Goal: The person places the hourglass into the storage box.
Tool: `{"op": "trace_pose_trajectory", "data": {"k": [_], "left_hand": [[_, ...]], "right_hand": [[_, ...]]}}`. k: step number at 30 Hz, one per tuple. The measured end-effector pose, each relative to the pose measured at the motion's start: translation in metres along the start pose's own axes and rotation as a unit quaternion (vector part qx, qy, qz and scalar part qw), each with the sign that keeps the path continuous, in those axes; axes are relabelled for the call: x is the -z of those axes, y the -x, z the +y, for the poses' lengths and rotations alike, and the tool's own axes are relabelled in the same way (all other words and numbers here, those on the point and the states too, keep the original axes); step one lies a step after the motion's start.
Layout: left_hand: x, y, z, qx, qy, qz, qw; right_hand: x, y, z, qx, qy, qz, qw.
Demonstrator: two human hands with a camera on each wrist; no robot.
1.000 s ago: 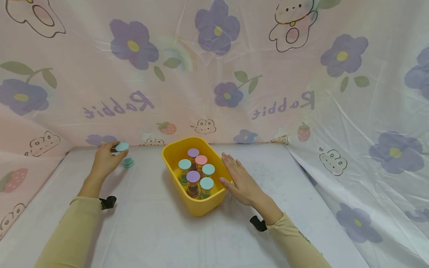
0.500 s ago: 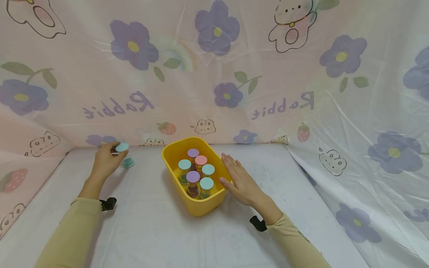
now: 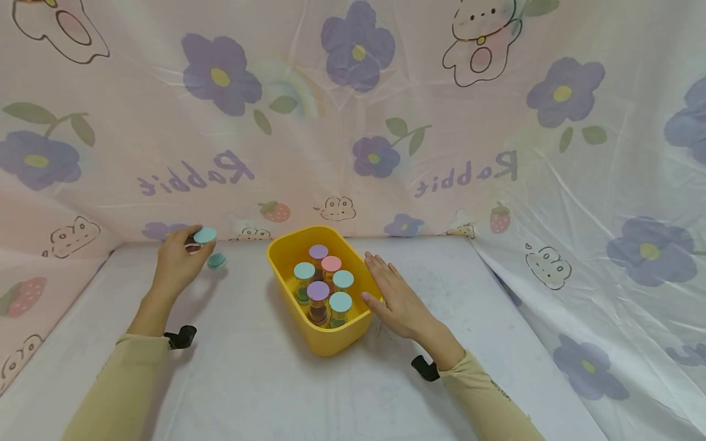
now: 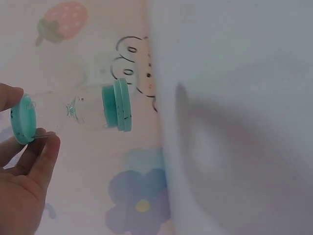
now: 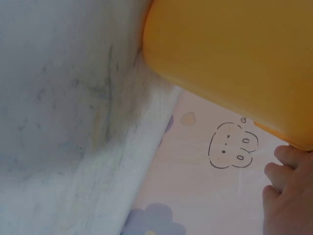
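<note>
The person's left hand [image 3: 178, 260] is raised just above the white bench [image 3: 248, 380] near its far left corner, its grip closed in a pinch: thumb and fingertips [image 4: 45, 147] hold the teal cap at one end of a small clear plastic jar with teal round lids [image 3: 204, 236]. In the left wrist view that jar [image 4: 73, 112] lies sideways in the air, its transparent body stretching away from the fingers to a second teal disc at the far end, with the flowered pink cloth backdrop [image 3: 353, 122] behind it. The right hand [image 3: 398, 299] is flat and open, fingers straight and close together, resting against the right outer wall of a rounded yellow plastic tub [image 3: 331, 343] that stands mid-bench; the right wrist view shows the fingertips [image 5: 288, 161] at the tub's yellow wall [image 5: 234, 58]. Inside the tub stand six small jars with pastel round lids [image 3: 322, 282], teal, lilac and pink, all upright and packed close. Both arms wear pale yellow sleeves [image 3: 127, 392]. Compared with one second ago, the left hand has lifted the jar slightly and carried it a little to the right, toward the tub; the right hand and the tub have not moved.
</note>
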State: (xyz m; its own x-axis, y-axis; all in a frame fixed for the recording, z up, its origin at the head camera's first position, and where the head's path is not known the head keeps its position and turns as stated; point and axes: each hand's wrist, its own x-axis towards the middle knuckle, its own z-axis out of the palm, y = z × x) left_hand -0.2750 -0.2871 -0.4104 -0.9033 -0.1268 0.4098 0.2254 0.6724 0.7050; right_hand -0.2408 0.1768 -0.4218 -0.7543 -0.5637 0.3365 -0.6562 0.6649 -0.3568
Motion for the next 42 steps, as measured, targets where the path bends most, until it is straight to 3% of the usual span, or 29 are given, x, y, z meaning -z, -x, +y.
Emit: {"op": "trace_pose_trajectory", "data": {"k": [12,23,32,42], "left_hand": [[0.0,0.004,0.045,-0.043,0.031,0.051,0.9973],[0.003,0.005,0.091,-0.093,0.049,0.075,0.9916],[0.002,0.005,0.123,-0.129,0.075,0.035,0.9882],[-0.014,-0.001,0.138,-0.164,0.083,-0.016,0.9828]], "right_hand": [[0.002,-0.001,-0.001,0.006,0.016,-0.006,1.0],[0.005,-0.001,-0.002,0.002,0.028,-0.02,0.999],[0.005,-0.001,-0.001,0.004,0.029,-0.019,0.999],[0.003,-0.001,0.0,0.005,0.027,-0.015,1.0]]}}
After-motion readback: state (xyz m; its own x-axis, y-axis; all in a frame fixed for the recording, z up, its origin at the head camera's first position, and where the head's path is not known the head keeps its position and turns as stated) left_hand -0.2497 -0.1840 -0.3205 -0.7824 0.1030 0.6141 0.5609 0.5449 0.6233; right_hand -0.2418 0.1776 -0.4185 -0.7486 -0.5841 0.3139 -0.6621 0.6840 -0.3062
